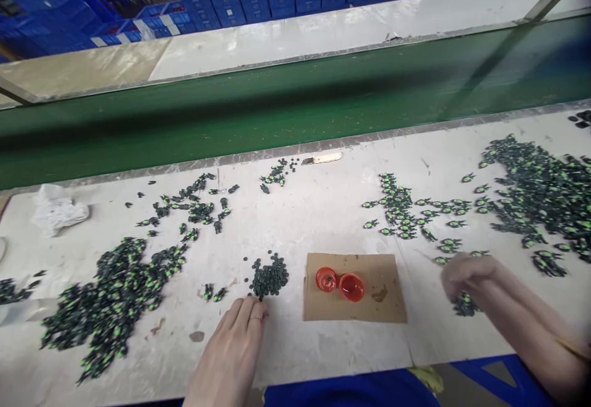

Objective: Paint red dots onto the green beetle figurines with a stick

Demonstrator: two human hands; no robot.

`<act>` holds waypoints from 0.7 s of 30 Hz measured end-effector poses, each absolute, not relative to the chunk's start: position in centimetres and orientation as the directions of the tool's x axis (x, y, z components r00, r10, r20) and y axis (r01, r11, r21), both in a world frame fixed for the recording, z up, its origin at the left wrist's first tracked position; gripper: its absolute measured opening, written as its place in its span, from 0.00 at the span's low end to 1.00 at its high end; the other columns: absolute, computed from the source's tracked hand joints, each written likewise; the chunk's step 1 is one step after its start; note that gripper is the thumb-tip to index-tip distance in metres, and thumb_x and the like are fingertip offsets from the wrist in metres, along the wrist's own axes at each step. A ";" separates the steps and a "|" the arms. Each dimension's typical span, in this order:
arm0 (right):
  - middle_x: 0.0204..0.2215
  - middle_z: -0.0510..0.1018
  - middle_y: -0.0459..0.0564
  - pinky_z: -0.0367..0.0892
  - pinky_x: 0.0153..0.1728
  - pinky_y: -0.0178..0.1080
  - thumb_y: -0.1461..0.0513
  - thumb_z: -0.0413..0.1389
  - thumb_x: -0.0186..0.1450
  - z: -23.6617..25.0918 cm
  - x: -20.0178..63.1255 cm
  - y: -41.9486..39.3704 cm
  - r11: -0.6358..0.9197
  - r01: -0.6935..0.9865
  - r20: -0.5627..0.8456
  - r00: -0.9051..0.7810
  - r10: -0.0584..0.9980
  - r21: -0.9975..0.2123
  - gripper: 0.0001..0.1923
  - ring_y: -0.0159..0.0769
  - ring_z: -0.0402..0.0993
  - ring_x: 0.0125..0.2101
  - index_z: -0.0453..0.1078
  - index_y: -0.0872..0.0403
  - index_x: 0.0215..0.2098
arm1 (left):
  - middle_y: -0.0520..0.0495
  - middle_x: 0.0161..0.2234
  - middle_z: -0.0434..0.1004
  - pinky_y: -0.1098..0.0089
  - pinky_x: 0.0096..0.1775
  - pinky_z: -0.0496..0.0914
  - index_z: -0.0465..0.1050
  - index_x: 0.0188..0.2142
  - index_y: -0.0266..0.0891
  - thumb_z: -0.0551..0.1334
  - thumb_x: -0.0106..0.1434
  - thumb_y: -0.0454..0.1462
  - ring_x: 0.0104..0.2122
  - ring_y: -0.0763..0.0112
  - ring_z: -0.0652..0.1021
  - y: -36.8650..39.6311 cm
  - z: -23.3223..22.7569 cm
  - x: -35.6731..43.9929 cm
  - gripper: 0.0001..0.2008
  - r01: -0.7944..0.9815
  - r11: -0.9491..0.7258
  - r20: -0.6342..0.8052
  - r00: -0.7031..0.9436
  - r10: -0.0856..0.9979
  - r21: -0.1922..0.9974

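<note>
My left hand (233, 348) lies flat on the white table (323, 210), fingers together, its tips just below a small heap of dark round discs (270, 276). My right hand (466, 278) is blurred, curled over a small clump of dark green-and-black parts (464, 304) on the table; whether it grips any is unclear. Between the hands lies a brown cardboard piece (369, 308) with two small red cups (340, 282) on it.
Large piles of black-and-green parts lie at the left (111, 299) and the right (540, 191), with smaller scatters at the back. A green conveyor belt (277, 105) runs behind the table. A crumpled white rag (58, 212) and a small knife (323, 158) lie near the belt's edge.
</note>
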State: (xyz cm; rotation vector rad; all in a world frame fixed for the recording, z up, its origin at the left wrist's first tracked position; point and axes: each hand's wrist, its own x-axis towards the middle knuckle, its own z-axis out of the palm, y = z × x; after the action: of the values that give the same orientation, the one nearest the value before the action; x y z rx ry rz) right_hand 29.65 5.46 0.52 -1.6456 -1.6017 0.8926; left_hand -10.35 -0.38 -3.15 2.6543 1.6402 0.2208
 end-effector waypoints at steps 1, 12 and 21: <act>0.30 0.78 0.49 0.77 0.33 0.33 0.45 0.53 0.76 1.2 28.7 5.4 -0.014 0.524 -0.055 -0.062 0.997 -0.852 0.18 0.37 0.80 0.33 0.72 0.46 0.35 | 0.39 0.33 0.81 0.54 0.30 0.82 0.72 0.38 0.35 0.49 0.62 0.18 0.31 0.53 0.84 -0.3 -2.9 -10.2 0.18 0.887 -0.459 0.110 0.451 0.886 0.056; 0.27 0.76 0.43 0.69 0.28 0.28 0.64 0.47 0.80 -0.3 21.6 5.6 0.330 0.397 0.228 -0.283 0.931 -0.856 0.15 0.27 0.75 0.26 0.74 0.51 0.40 | 0.54 0.35 0.73 0.73 0.36 0.75 0.60 0.41 0.48 0.51 0.73 0.27 0.32 0.71 0.79 -0.2 -1.4 -3.8 0.11 0.751 -0.224 0.046 0.250 0.967 0.621; 0.27 0.73 0.45 0.65 0.28 0.34 0.65 0.45 0.81 -1.6 20.2 5.7 0.448 0.467 0.277 -0.390 0.878 -0.763 0.15 0.31 0.68 0.26 0.69 0.52 0.38 | 0.52 0.42 0.81 0.72 0.40 0.79 0.60 0.43 0.49 0.50 0.74 0.29 0.38 0.72 0.85 -1.1 -2.3 0.4 0.10 0.686 -0.099 -0.026 0.169 0.985 0.721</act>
State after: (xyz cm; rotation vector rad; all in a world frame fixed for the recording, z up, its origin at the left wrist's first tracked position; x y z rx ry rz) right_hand 20.16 5.66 -1.61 -1.1225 -2.0213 0.7772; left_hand 0.37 -1.13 -2.29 1.8516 1.5782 0.6439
